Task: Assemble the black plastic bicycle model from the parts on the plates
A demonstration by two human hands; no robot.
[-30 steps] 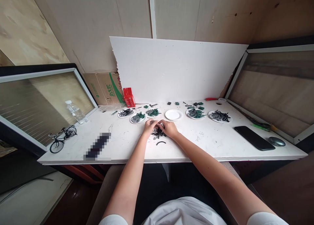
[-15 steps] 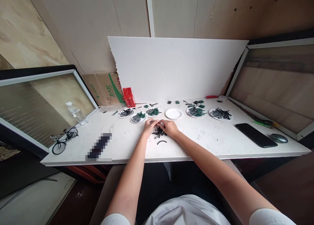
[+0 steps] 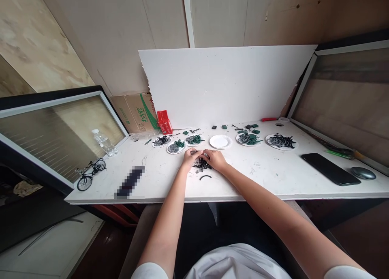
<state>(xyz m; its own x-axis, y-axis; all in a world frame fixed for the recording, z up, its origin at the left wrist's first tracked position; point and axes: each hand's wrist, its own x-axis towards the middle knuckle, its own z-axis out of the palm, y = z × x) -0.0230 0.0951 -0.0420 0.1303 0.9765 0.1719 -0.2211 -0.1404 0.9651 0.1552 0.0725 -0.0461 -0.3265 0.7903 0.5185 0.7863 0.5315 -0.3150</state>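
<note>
My left hand (image 3: 190,157) and my right hand (image 3: 215,159) meet above a small heap of black plastic parts (image 3: 201,164) on the white table (image 3: 170,177). Both hands have their fingers pinched together, tip to tip. Whatever small piece lies between them is too small and hidden to name. Just in front of the heap lies a curved black strip (image 3: 205,177). Beyond my hands stands a white paper plate (image 3: 220,141). To its left, a plate of green and grey parts (image 3: 176,146) sits near my left hand.
More plates of parts, one with black pieces (image 3: 281,141), line the back. At left are a model bicycle (image 3: 91,174) and a plastic bottle (image 3: 104,142). A black phone (image 3: 330,169) and a mouse (image 3: 363,172) lie at right. A red box (image 3: 164,123) stands before a cardboard box (image 3: 135,112).
The whole view has shifted slightly, so the table appears farther right. My hands stay together over the black parts, with barely any change in their grip.
</note>
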